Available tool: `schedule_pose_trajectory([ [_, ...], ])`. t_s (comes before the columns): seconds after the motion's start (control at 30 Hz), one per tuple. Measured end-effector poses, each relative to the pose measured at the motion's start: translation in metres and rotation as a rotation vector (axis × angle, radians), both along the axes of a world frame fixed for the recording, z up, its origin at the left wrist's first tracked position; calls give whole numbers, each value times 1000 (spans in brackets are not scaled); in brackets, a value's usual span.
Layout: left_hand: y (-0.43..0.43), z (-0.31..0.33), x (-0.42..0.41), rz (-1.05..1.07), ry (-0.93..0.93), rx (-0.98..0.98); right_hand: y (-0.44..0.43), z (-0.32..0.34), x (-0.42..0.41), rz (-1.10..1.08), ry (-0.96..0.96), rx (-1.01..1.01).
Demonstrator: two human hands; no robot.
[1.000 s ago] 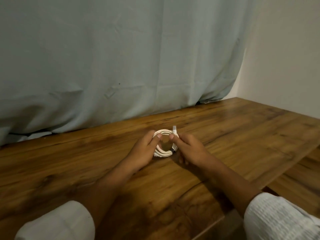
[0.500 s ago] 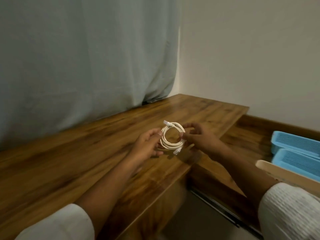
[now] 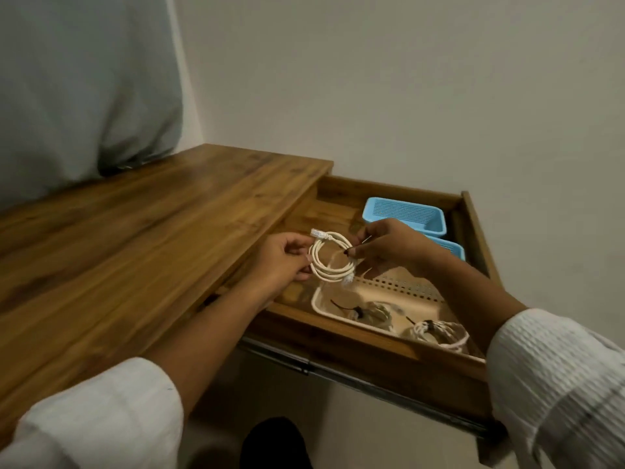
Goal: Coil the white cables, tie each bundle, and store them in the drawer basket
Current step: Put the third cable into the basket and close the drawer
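The left hand [image 3: 282, 262] curls its fingers round the left side of the coiled cable [image 3: 333, 276]; the right hand [image 3: 392, 247] pinches its right side, probably so the loops cannot spring apart; the cable hangs above the open drawer [image 3: 372, 353], just over the cream basket [image 3: 316, 304] where tied bundles [image 3: 439, 333] lie.

Dim, warm indoor light, no glare. Motion blur thruout: white cable [image 3: 331, 276] between left hand [image 3: 284, 262] & right hand [image 3: 389, 248] soft, sleeves [image 3: 558, 384] nearer cam smeared. Deep shadow under desk [image 3: 135, 248], below left hand. Wide-angle bend at frame edges. Basket [image 3: 316, 299] under right hand murky, low detail.
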State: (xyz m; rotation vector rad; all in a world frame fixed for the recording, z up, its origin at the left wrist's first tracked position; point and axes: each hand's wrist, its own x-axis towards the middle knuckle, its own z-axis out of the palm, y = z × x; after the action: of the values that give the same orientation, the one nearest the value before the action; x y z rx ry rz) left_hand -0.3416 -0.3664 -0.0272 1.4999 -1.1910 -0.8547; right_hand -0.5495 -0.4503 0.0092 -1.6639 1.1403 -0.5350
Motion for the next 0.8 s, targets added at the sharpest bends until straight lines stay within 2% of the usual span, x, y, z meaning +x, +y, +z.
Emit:
schedule_pose_trajectory([
  [0.13,-19,-20,-23,10,-312,-7,-1,-21,-22,-43,149,74],
  [0.23,-24,-22,-35,2,-541,-24,-5,-34,-27,-61,186,70],
  [0.43,-28,-17,-43,-38,-947,-92,-15,-48,-26,10,335,-67],
  [0.57,-27,-18,-51,-136,-1269,-25,-17,-58,-23,73,470,-140],
  [0.67,-28,-22,-55,-234,-1381,102,-18,-62,-23,125,532,-223],
  [0.8,-29,-22,-57,-304,-1412,224,-14,-57,-25,243,629,-271],
])
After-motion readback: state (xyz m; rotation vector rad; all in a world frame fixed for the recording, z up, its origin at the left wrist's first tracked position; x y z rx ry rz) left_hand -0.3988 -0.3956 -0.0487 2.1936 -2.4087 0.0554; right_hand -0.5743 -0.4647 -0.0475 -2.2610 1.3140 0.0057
